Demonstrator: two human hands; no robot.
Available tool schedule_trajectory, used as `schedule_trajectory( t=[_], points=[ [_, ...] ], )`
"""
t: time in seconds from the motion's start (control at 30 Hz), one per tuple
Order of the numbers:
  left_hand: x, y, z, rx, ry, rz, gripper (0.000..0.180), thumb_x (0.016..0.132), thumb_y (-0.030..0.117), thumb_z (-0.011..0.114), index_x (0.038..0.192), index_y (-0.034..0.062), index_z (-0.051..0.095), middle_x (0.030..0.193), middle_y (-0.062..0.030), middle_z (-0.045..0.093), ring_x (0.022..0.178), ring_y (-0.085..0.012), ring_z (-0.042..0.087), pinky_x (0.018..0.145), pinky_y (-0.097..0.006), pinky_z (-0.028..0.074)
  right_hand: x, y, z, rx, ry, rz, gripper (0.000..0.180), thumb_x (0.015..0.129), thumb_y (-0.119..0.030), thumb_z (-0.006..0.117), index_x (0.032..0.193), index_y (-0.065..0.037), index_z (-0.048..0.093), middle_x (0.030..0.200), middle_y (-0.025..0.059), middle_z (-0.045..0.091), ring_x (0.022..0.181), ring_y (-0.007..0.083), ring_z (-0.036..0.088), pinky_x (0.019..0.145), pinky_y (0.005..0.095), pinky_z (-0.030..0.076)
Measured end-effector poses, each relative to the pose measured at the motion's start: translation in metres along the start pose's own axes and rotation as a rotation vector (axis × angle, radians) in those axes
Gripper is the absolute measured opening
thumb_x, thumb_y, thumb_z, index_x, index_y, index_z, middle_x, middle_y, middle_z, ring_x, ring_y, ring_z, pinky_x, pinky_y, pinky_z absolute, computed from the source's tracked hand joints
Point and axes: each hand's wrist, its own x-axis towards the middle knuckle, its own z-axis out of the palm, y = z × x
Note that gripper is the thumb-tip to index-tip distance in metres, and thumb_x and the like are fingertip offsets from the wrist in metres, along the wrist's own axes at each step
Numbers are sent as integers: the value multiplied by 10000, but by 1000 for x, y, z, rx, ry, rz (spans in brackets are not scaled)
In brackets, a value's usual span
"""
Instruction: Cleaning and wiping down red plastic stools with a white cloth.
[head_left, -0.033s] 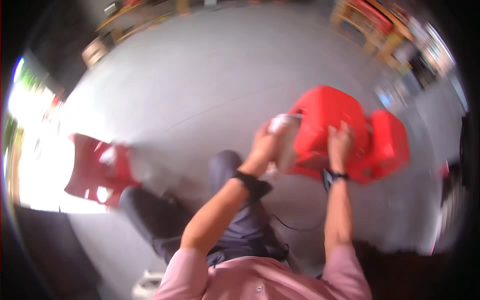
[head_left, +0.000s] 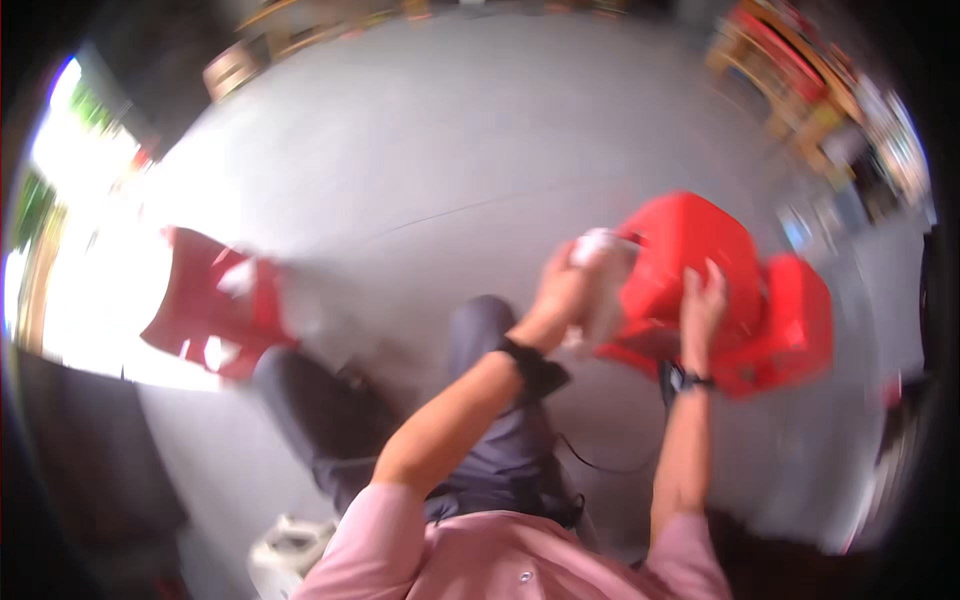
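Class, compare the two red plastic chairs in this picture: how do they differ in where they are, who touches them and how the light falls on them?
The red chair on the right is gripped by the person's right hand, while their left hand presses a whitish cloth against it. The red chair on the left stands apart on the grey floor, untouched, by the bright glare. Both are red plastic and blurred.

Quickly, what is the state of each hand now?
Left hand: closed on a white cloth.
Right hand: laid on the red plastic chair; grip cannot be told.
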Motion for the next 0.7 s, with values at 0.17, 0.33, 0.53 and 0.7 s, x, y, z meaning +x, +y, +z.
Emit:
schedule_trajectory(
  t=[0.17, 0.33, 0.53, 0.7],
  points=[
    [-18, 59, -28, -161, -124, 70, 690, 1070, 464, 597, 1630, 121, 384, 1496, -123, 544, 1326, -280, 530, 1072, -468, 491, -69, -141, 43, 1036, -751, 206, 744, 1102, -521, 521, 1701, -128, 321, 1697, 110, 392, 1542, 277, 414, 1274, 481, 316],
    [-57, 103, -149, 557, -163, 499, 674, 960, 365, 733, 1495, -14, 576, 1374, -293, 671, 1275, -383, 665, 1074, -428, 535, -95, -185, 115, 1140, -919, 471, 652, 1076, -407, 651, 1591, -52, 464, 1530, 91, 565, 1386, 255, 577, 1171, 405, 463],
    [-134, 171, -371, -189, 361, 533, 429, 1062, 302, 659, 1405, 45, 626, 1234, -77, 706, 1134, -208, 674, 940, -385, 577, -143, -201, 153, 1183, -1162, 538, 591, 1068, -393, 667, 1490, 7, 562, 1427, 134, 657, 1271, 272, 656, 1107, 416, 524],
    [-206, 102, -612, -332, 757, 759, 356, 1084, 216, 644, 1379, 18, 618, 1261, -167, 698, 1161, -326, 679, 997, -436, 585, -165, -209, 159, 1199, -1130, 589, 570, 1080, -339, 631, 1515, 19, 541, 1468, 170, 640, 1317, 310, 655, 1128, 459, 533]
  ],
)
